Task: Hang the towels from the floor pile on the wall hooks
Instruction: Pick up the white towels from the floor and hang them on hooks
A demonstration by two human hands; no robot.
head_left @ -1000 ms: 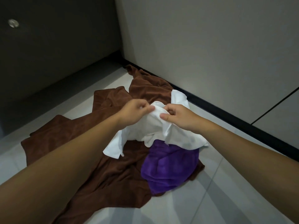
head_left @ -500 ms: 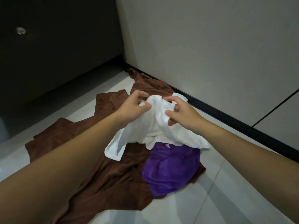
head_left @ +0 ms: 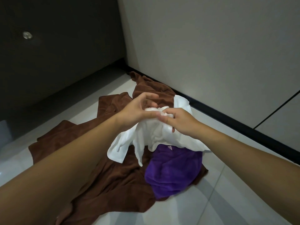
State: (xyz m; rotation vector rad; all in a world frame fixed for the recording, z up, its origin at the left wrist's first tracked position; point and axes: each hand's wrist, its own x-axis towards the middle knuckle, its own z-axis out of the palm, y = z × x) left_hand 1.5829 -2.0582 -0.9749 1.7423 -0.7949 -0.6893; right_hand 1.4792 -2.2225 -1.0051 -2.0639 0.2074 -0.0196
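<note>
Pale tiled floor (head_left: 227, 200) runs into a corner where a grey wall (head_left: 211, 54) with black skirting (head_left: 227, 120) meets a dark panel (head_left: 65, 62). The view looks down along two bare forearms. A brown towel (head_left: 113, 176) lies spread over the floor out from that corner, and a purple towel (head_left: 173, 169) is bunched on its right part, near the skirting.

A white towel (head_left: 154, 137) is the one in hand. Its top is raised above the pile and its lower folds drape onto the brown and purple towels. The right hand (head_left: 180, 122) pinches a bunched ridge of the white towel between thumb and curled fingers. The left hand (head_left: 138, 109) is spread, fingers apart and gently curved, gripping nothing. Its thumb lies against the towel's top, beside the right fingertips.

The step looks like finding an edge to hang the towel by. It would go best if the left hand took its own pinch along the same edge, a little apart from the right, so the cloth opens flat rather than rising as a lump. Lifting straight up should free it without dragging the purple towel along. No hook shows plainly; a small round metal fitting (head_left: 27, 35) on the dark panel is too dim to identify.
</note>
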